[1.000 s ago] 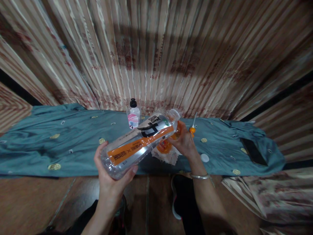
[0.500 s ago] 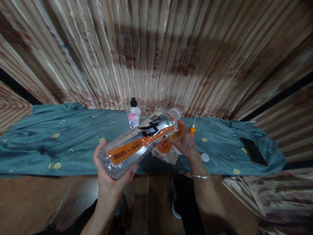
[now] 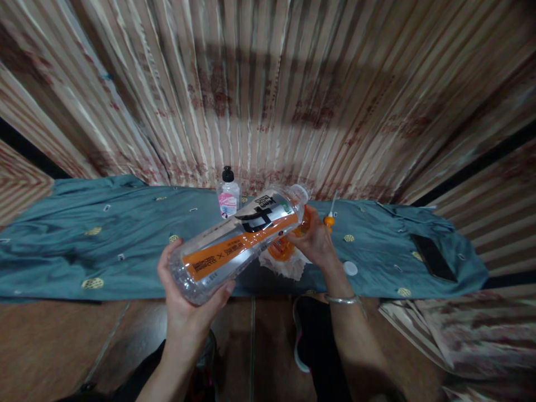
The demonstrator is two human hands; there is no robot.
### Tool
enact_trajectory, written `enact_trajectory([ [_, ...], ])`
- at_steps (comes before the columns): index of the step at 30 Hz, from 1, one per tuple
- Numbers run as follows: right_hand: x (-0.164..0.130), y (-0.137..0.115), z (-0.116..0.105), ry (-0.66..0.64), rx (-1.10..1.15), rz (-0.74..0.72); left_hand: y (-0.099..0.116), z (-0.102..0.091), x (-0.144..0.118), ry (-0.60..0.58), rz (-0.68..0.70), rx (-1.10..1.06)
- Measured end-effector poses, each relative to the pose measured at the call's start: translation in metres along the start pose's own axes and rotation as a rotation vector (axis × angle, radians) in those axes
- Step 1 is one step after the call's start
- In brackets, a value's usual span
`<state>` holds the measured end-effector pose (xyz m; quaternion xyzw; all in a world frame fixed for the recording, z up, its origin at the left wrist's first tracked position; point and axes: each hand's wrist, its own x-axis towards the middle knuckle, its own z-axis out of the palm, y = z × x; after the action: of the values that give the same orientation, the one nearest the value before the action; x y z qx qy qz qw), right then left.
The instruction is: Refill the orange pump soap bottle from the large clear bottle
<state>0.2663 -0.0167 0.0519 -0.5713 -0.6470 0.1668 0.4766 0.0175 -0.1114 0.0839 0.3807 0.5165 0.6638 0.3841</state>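
Observation:
A large clear plastic bottle (image 3: 238, 240) with an orange and silver label lies tilted across the middle, its neck up to the right. My left hand (image 3: 188, 296) is wrapped around its base. Behind the neck, my right hand (image 3: 314, 240) grips the upper part of an orange bottle (image 3: 280, 249). That orange bottle stands on a crumpled white tissue (image 3: 288, 267) and is partly hidden by the large bottle. Whether the large bottle's mouth touches the orange bottle, I cannot tell. An orange pump top with a tube (image 3: 329, 220) lies just right of my right hand.
A clear bottle with a black cap and pink label (image 3: 228, 195) stands behind. On the teal cloth (image 3: 138, 229) to the right are a white cap (image 3: 350, 268) and a black phone (image 3: 433, 258). A striped curtain (image 3: 259, 95) hangs close behind the covered surface.
Both hands keep their hold, and the large bottle stays at nearly the same tilt. The whole view shifts very slightly.

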Motion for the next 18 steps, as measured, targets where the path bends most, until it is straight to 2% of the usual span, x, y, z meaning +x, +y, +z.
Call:
enact_trajectory([
  [5, -0.0005, -0.0014, 0.0004, 0.003, -0.009, 0.023, 0.0032, 0.0026, -0.0020, 0.017, -0.032, -0.006],
  [12, 0.0001, -0.0009, -0.0011, 0.008, -0.022, 0.002, -0.0018, -0.0015, 0.0016, -0.005, 0.018, 0.029],
  [18, -0.0002, -0.0010, -0.0005, 0.018, -0.041, 0.025, -0.0003, -0.0005, 0.0003, -0.001, 0.001, 0.024],
])
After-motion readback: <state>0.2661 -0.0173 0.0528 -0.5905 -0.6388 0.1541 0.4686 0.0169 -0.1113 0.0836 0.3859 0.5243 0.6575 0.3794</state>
